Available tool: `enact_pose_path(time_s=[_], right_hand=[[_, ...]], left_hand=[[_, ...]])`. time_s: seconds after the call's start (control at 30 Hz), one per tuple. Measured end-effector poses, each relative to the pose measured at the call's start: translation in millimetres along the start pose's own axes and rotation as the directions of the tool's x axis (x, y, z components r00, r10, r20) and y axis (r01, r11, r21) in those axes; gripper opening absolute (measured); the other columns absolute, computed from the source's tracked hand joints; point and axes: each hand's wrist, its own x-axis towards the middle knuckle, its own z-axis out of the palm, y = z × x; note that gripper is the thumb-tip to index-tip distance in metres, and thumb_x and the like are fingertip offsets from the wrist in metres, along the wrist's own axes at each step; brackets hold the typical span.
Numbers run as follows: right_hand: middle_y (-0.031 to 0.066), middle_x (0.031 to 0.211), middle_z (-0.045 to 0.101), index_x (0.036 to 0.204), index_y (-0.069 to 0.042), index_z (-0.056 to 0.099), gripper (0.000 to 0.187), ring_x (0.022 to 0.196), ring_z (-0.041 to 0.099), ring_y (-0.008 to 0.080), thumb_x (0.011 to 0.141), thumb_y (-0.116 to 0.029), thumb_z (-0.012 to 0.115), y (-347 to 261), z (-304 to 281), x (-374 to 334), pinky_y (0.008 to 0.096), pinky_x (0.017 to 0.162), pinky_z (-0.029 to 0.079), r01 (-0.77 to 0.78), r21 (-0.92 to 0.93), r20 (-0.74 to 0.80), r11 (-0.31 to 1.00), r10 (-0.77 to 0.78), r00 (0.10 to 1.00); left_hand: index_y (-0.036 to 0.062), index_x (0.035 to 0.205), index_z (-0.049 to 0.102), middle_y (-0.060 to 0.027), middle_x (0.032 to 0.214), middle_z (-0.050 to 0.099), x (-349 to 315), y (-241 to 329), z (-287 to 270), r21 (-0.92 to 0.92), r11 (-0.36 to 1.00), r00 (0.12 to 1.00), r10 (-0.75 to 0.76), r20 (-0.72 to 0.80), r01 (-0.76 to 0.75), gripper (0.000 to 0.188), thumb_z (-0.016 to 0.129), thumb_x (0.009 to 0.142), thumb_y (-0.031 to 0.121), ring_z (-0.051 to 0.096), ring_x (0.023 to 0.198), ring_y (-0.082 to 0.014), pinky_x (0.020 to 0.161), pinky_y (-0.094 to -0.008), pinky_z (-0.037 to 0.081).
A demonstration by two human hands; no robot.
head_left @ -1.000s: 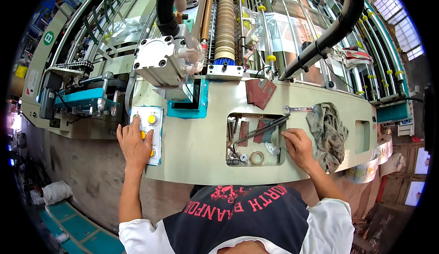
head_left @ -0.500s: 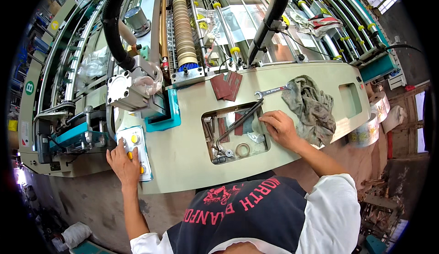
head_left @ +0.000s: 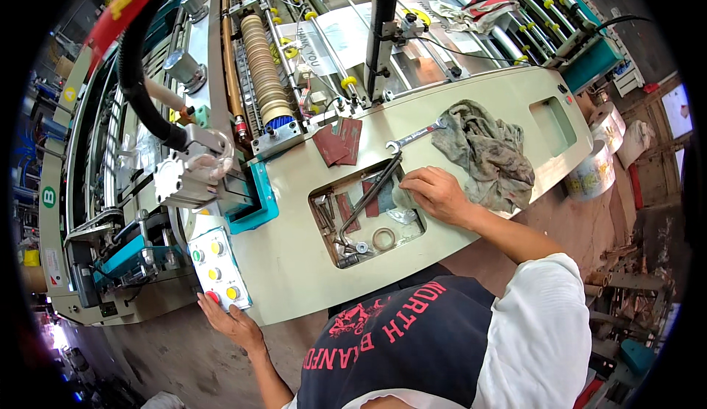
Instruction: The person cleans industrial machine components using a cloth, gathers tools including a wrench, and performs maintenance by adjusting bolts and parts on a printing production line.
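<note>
My left hand (head_left: pixel 230 326) is at the lower edge of a white push-button panel (head_left: pixel 219 243). Its fingers are apart, and one fingertip is at or just beside the red button (head_left: pixel 212 295); actual contact is hard to tell. Yellow and green buttons sit above it. My right hand (head_left: pixel 440 195) rests at the right edge of a tray recess in the machine top, fingers loosely bent, with nothing seen in it. Beside that hand lies a crumpled grey rag (head_left: pixel 486 155). An open-end wrench (head_left: pixel 416 135) extends from the rag toward the recess.
Hex keys (head_left: pixel 368 206), a ring (head_left: pixel 384 239) and reddish abrasive pieces lie in the recess (head_left: pixel 313 221). More reddish sheets (head_left: pixel 339 142) lie behind it. A pneumatic cylinder (head_left: pixel 184 180) and black hoses stand at left. Rollers and film stretch across the far side.
My left hand has moved down the panel, from over the upper buttons to the red one, uncovering the others. My right hand stays by the recess. The whole view has shifted.
</note>
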Motion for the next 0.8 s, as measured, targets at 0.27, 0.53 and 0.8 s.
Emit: enact_pose_path(time_s=[0.27, 0.53, 0.8], right_hand=[[0.0039, 0.095, 0.063, 0.097, -0.008, 0.065, 0.022, 0.081, 0.060, 0.0237, 0.075, -0.003, 0.067, 2.3, 4.6, -3.4, 0.0352, 0.071, 0.047, -0.010, -0.001, -0.005, 1.000, 0.010, 1.000], [0.0036, 0.095, 0.062, 0.097, -0.009, 0.064, 0.023, 0.082, 0.060, 0.0239, 0.075, -0.002, 0.067, 4.1, 4.4, -4.6, 0.0353, 0.071, 0.047, -0.019, -0.005, 0.002, 1.000, 0.019, 1.000], [0.0034, 0.096, 0.062, 0.097, -0.009, 0.064, 0.023, 0.081, 0.059, 0.0238, 0.075, -0.002, 0.067, 1.8, 6.6, -4.6, 0.0351, 0.071, 0.046, -0.009, -0.021, 0.013, 1.000, 0.010, 1.000]], left_hand=[[-0.0016, 0.141, 0.042, -0.0198, 0.148, 0.038, -1.3, 0.8, 3.4, -0.244, 0.967, 0.993, -0.088, -0.079, 0.067, 0.057, 0.031, 0.104, 0.040, 0.037, 0.136, -0.0365, 0.110, -0.0439, 0.029], [-0.0020, 0.138, 0.047, -0.0200, 0.145, 0.043, -5.2, -7.9, 11.5, -0.251, 0.968, 0.988, -0.061, -0.142, 0.024, 0.057, 0.032, 0.104, 0.041, 0.041, 0.133, -0.0354, 0.109, -0.0438, 0.031], [-0.0024, 0.136, 0.050, -0.0185, 0.141, 0.049, -5.0, -5.7, 6.0, -0.214, 0.977, 0.988, -0.036, -0.150, 0.003, 0.049, 0.032, 0.105, 0.031, 0.045, 0.130, -0.0334, 0.107, -0.0421, 0.034]])
